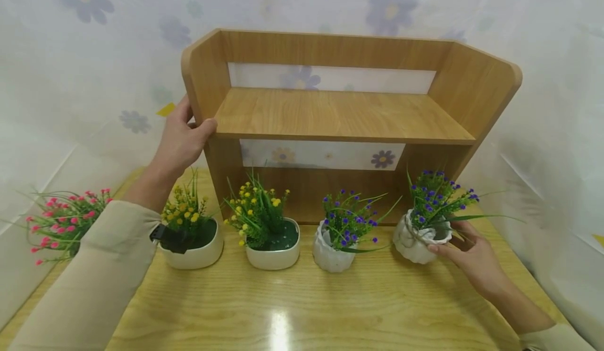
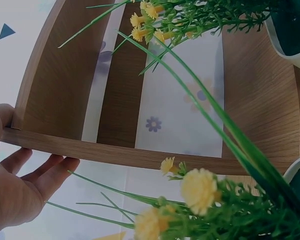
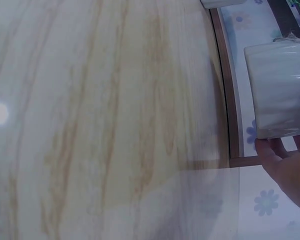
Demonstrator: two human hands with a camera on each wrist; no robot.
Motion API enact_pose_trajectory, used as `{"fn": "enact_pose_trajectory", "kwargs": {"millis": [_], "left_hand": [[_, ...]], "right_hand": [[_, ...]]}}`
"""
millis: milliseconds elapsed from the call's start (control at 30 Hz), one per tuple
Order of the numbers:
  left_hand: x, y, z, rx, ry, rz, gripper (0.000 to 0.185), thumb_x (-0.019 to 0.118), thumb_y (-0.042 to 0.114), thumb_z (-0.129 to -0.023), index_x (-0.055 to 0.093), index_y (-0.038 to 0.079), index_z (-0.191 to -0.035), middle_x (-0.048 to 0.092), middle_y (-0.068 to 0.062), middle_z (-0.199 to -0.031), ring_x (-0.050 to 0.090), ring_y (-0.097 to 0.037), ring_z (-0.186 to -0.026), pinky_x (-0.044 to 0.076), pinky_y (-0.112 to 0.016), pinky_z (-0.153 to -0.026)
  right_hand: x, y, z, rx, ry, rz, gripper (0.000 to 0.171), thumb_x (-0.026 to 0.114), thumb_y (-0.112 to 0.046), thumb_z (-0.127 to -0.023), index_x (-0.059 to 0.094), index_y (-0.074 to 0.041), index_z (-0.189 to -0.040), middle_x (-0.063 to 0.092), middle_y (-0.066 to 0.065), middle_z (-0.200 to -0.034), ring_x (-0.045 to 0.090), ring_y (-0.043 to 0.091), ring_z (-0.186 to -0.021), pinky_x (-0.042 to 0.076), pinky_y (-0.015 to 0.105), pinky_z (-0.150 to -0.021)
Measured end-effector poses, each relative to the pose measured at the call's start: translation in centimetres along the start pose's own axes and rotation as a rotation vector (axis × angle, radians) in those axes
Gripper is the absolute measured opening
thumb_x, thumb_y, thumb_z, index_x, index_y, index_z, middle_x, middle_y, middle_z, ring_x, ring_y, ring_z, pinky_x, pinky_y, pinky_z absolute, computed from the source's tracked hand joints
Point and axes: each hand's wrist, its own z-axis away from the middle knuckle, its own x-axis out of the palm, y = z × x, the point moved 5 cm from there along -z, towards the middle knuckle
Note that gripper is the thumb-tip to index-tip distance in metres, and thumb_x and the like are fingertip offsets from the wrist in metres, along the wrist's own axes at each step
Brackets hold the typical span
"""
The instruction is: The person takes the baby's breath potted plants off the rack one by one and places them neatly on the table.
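Wooden shelf [image 1: 344, 115] standing at the back of the table [image 1: 302, 309], its left side panel gripped by the left hand [image 1: 181, 138] — the left-wrist view shows the fingers [image 2: 50, 172] curled behind the panel edge. Right hand [image 1: 472, 256] holds the rightmost white pot of purple flowers [image 1: 420, 241] on the table before the shelf; the right-wrist view shows only fingertips [image 3: 272, 150] against the pot's side. Yellow-flowered pots [image 1: 273, 246] stand between the hands — seen whole only from the head.

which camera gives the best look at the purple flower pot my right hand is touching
The head view: the whole purple flower pot shows, with the right hand at its rim. The right wrist view shows only its blurred white side; the left wrist view misses it.
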Motion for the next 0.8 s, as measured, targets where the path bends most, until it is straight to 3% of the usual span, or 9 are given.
{"fn": "enact_pose_trajectory", "kwargs": {"millis": [200, 367, 400, 500, 600, 800], "left_hand": [[0.0, 0.0, 0.0, 0.001, -0.001, 0.002, 0.06, 0.049, 0.016, -0.1, 0.035, 0.031, -0.156, 0.044, -0.012, -0.149, 0.052, -0.04, -0.127, 0.047, -0.058, -0.099], [0.1, 0.0, 0.1, -0.006, -0.007, 0.009, 0.06, 0.049, 0.016, -0.101, 0.034, 0.031, -0.157, 0.044, -0.011, -0.15, 0.051, -0.04, -0.128, 0.046, -0.058, -0.1], [0.1, 0.0, 0.1, -0.007, -0.007, 0.011, 0.06, 0.049, 0.016, -0.101, 0.034, 0.031, -0.157, 0.044, -0.011, -0.15, 0.051, -0.04, -0.128, 0.046, -0.058, -0.1], [0.0, 0.0, 0.1, -0.008, -0.006, 0.01, 0.06, 0.049, 0.016, -0.101, 0.034, 0.031, -0.157, 0.044, -0.011, -0.149, 0.051, -0.04, -0.128, 0.046, -0.058, -0.1], [0.0, 0.0, 0.1, -0.007, -0.004, 0.006, 0.06, 0.049, 0.016, -0.101, 0.034, 0.03, -0.156, 0.044, -0.011, -0.149, 0.052, -0.04, -0.127, 0.047, -0.059, -0.1], [-0.1, -0.1, 0.1, -0.008, -0.001, 0.002, 0.059, 0.049, 0.016, -0.101, 0.035, 0.03, -0.156, 0.044, -0.011, -0.149, 0.052, -0.04, -0.128, 0.047, -0.058, -0.1]], "right_hand": [[0.0, 0.3, 0.3, 0.011, -0.015, 0.019, 0.055, 0.07, -0.013, -0.096, 0.044, -0.009, -0.144, 0.041, -0.009, -0.14, 0.042, 0.037, -0.137, 0.052, 0.017, -0.086], [0.2, 0.5, 0.4, 0.008, -0.019, -0.013, 0.054, 0.07, -0.01, -0.096, 0.045, -0.009, -0.143, 0.044, -0.01, -0.137, 0.049, 0.012, -0.128, 0.053, 0.018, -0.087], [0.3, 0.6, 0.4, 0.009, -0.019, -0.022, 0.054, 0.07, -0.01, -0.096, 0.045, -0.009, -0.143, 0.044, -0.009, -0.137, 0.049, 0.014, -0.129, 0.053, 0.018, -0.087], [0.4, 0.7, 0.5, 0.012, -0.021, -0.045, 0.055, 0.07, -0.009, -0.095, 0.044, -0.006, -0.143, 0.042, -0.001, -0.14, 0.044, 0.035, -0.136, 0.052, 0.016, -0.087], [0.6, 0.8, 0.4, 0.017, -0.027, -0.06, 0.057, 0.071, -0.01, -0.095, 0.042, -0.003, -0.143, 0.036, 0.008, -0.144, 0.027, 0.061, -0.135, 0.05, 0.015, -0.086], [0.8, 1.1, 0.1, 0.013, -0.045, -0.066, 0.062, 0.071, -0.009, -0.095, 0.036, 0.004, -0.144, 0.028, 0.022, -0.149, 0.023, 0.065, -0.135, 0.048, 0.012, -0.086]]}}
